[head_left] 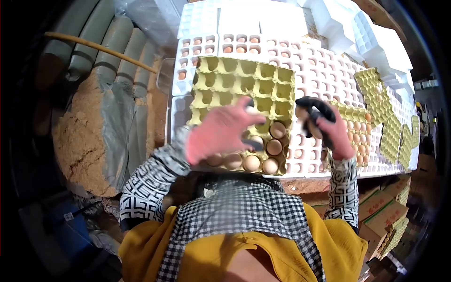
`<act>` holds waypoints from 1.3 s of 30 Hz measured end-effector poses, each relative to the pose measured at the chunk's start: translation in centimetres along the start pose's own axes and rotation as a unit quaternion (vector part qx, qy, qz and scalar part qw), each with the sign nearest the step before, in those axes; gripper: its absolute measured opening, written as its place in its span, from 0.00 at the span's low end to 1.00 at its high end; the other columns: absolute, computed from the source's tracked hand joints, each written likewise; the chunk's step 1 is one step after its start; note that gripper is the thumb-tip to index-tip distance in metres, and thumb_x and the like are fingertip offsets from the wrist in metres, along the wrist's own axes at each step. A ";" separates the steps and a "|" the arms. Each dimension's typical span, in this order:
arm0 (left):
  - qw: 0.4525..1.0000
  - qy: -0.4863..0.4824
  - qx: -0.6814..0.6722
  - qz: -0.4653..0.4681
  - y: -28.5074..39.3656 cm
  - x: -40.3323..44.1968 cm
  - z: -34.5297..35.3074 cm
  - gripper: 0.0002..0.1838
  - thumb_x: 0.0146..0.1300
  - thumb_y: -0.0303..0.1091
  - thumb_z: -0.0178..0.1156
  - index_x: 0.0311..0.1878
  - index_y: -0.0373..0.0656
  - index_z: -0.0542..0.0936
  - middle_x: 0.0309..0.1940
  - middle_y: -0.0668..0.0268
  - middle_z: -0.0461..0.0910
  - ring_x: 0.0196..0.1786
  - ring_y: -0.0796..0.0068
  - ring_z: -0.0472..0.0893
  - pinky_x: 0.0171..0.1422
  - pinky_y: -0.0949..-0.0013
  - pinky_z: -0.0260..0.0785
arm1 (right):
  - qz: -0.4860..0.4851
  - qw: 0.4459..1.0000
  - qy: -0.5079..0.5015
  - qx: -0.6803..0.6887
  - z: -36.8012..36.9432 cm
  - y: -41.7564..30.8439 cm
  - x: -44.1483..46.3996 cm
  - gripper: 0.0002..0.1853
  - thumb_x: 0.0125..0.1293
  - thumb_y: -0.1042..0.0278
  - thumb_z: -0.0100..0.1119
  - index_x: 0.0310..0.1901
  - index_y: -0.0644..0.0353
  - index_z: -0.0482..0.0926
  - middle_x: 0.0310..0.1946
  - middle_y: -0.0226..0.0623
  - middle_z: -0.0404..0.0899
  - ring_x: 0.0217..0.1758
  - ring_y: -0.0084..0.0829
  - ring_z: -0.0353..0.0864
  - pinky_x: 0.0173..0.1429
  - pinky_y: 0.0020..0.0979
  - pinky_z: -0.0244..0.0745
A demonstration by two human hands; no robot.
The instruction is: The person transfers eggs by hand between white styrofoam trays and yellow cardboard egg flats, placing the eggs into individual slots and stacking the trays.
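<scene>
Far L: stacked grey plastic-wrapped rolls (101, 49) w/ a thin wooden stick (101, 48) lying across them; below, a torn bag of sawdust (82, 136) & a blue bin (70, 225). A clear plastic container (164, 75) sits just beside the L edge of the white foam trays (181, 110), whose far cells hold some brown eggs (240, 50).

Atop the foam, directly in front of the person, lies a yellow-green pulp egg tray (244, 84). Its near row & near R corner hold brown eggs; far cells are unfilled. L hand (211, 134), in a pink glove w/ dark tips, is over the tray's near half, its fingers (255, 118) spread & open. A pale, egg-like shape shows btwn them; blurred, can't tell if touching.

R hand (336, 131), same type of glove, is just R of that tray, above the foam, fingers (324, 109) curled & gripping held eggs (302, 113).

Behind/R of it, a 2nd pulp tray (359, 126) w/ rows of eggs, then bare pulp trays (392, 136) overlapping on the foam. Far R, lower: cardboard boxes (385, 211).
</scene>
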State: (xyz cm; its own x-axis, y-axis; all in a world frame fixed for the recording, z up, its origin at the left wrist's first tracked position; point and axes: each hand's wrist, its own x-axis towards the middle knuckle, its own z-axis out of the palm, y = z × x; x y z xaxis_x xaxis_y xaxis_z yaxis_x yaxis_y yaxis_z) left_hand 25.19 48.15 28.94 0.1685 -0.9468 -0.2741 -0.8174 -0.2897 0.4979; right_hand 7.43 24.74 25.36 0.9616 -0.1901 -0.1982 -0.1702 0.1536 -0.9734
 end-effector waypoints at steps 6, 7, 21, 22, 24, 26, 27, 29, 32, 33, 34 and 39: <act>0.935 -0.018 0.345 0.081 0.5 0.8 4.7 0.09 0.62 0.35 0.58 0.36 0.43 0.84 0.48 0.56 0.74 0.45 0.65 0.80 0.34 0.70 0.76 | -0.086 0.677 -0.061 -0.728 6.5 -0.3 1.8 0.21 0.47 0.52 0.73 0.43 0.47 0.84 0.60 0.38 0.68 0.53 0.42 0.73 0.44 0.37 0.78; 0.944 -0.016 0.313 0.101 0.0 0.5 4.5 0.09 0.60 0.38 0.60 0.38 0.45 0.84 0.49 0.57 0.73 0.45 0.65 0.80 0.35 0.70 0.76 | -0.066 0.670 -0.089 -0.734 6.8 -0.9 2.3 0.20 0.47 0.52 0.73 0.43 0.47 0.84 0.60 0.38 0.69 0.53 0.41 0.73 0.44 0.37 0.78; 0.900 0.265 -0.081 -0.336 -27.9 -1.4 7.1 0.33 0.49 0.44 0.75 0.61 0.56 0.77 0.65 0.52 0.68 0.61 0.52 0.76 0.61 0.57 0.72 | -0.009 0.935 -0.114 -0.335 13.1 -4.4 30.4 0.22 0.60 0.64 0.71 0.54 0.63 0.79 0.47 0.34 0.82 0.38 0.20 0.78 0.37 0.23 0.77; 0.910 0.179 -0.047 -0.370 -27.5 -0.6 7.1 0.35 0.49 0.44 0.75 0.63 0.57 0.75 0.66 0.51 0.66 0.62 0.51 0.76 0.62 0.57 0.72 | -0.135 0.850 -0.143 -0.489 15.3 -2.6 33.0 0.21 0.58 0.60 0.72 0.51 0.60 0.81 0.51 0.38 0.79 0.40 0.29 0.80 0.43 0.29 0.79; 0.891 0.304 -0.102 -0.321 -29.0 -1.2 9.7 0.39 0.51 0.41 0.74 0.67 0.48 0.70 0.69 0.51 0.64 0.61 0.53 0.77 0.65 0.57 0.70 | -0.286 0.704 -0.204 -0.618 17.6 0.2 36.3 0.22 0.54 0.53 0.72 0.48 0.53 0.82 0.50 0.41 0.76 0.48 0.44 0.80 0.52 0.41 0.76; 0.828 0.398 -0.249 -0.308 -30.0 -2.6 10.4 0.37 0.53 0.39 0.73 0.66 0.41 0.71 0.67 0.53 0.68 0.60 0.56 0.78 0.66 0.59 0.69 | -0.292 0.625 -0.276 -0.669 18.7 3.1 38.8 0.22 0.55 0.51 0.70 0.50 0.51 0.82 0.55 0.40 0.75 0.49 0.42 0.80 0.48 0.41 0.77; 0.770 0.467 -0.374 -0.221 -32.6 -2.7 12.4 0.32 0.57 0.33 0.69 0.64 0.35 0.72 0.59 0.57 0.76 0.58 0.62 0.78 0.65 0.63 0.70 | -0.268 0.594 -0.319 -0.689 19.1 4.6 40.4 0.22 0.57 0.50 0.68 0.50 0.50 0.82 0.56 0.40 0.74 0.50 0.42 0.80 0.47 0.42 0.77; 0.458 0.427 -0.750 -0.213 -32.2 -5.4 11.1 0.22 0.62 0.27 0.60 0.60 0.36 0.75 0.50 0.61 0.80 0.54 0.66 0.79 0.61 0.66 0.72 | -0.208 0.523 -0.380 -0.734 19.5 7.4 41.6 0.20 0.60 0.49 0.64 0.50 0.50 0.81 0.55 0.39 0.74 0.50 0.43 0.79 0.44 0.44 0.77; 0.282 0.434 -0.854 -0.054 -32.6 -8.2 11.4 0.20 0.64 0.26 0.54 0.59 0.38 0.75 0.51 0.60 0.79 0.52 0.67 0.79 0.61 0.64 0.73 | -0.257 0.659 -0.390 -0.589 18.3 9.2 41.6 0.19 0.63 0.51 0.63 0.50 0.51 0.82 0.50 0.38 0.77 0.47 0.41 0.80 0.44 0.43 0.77; 0.328 0.431 -0.837 -0.085 -33.0 -9.3 11.7 0.20 0.63 0.25 0.54 0.60 0.38 0.75 0.51 0.59 0.79 0.52 0.66 0.79 0.62 0.63 0.73 | -0.153 0.714 -0.376 -0.571 19.0 8.6 41.5 0.14 0.63 0.64 0.66 0.50 0.53 0.81 0.52 0.41 0.78 0.47 0.41 0.81 0.51 0.36 0.78; 0.356 0.465 -0.802 -0.119 -32.6 -10.0 11.9 0.21 0.63 0.25 0.54 0.60 0.37 0.75 0.52 0.59 0.79 0.53 0.66 0.79 0.62 0.64 0.73 | 0.024 0.801 -0.341 -0.491 20.0 6.5 40.7 0.16 0.62 0.75 0.63 0.53 0.57 0.81 0.53 0.40 0.78 0.49 0.32 0.81 0.54 0.31 0.77; 0.510 0.568 -0.586 -0.272 -29.7 -11.5 11.4 0.21 0.65 0.24 0.54 0.62 0.35 0.73 0.55 0.60 0.78 0.55 0.65 0.80 0.62 0.67 0.70 | 0.184 0.751 -0.547 -0.321 23.5 5.5 38.5 0.20 0.60 0.82 0.57 0.55 0.60 0.79 0.61 0.37 0.75 0.54 0.26 0.78 0.60 0.28 0.73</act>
State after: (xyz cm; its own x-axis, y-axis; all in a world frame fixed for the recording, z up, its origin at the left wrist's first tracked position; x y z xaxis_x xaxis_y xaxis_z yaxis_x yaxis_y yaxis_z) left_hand 41.22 69.26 7.97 0.9491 0.0404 -0.3125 0.2995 0.1923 0.9345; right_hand 48.56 41.10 15.08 0.3669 0.7146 -0.5956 -0.1986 -0.5654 -0.8006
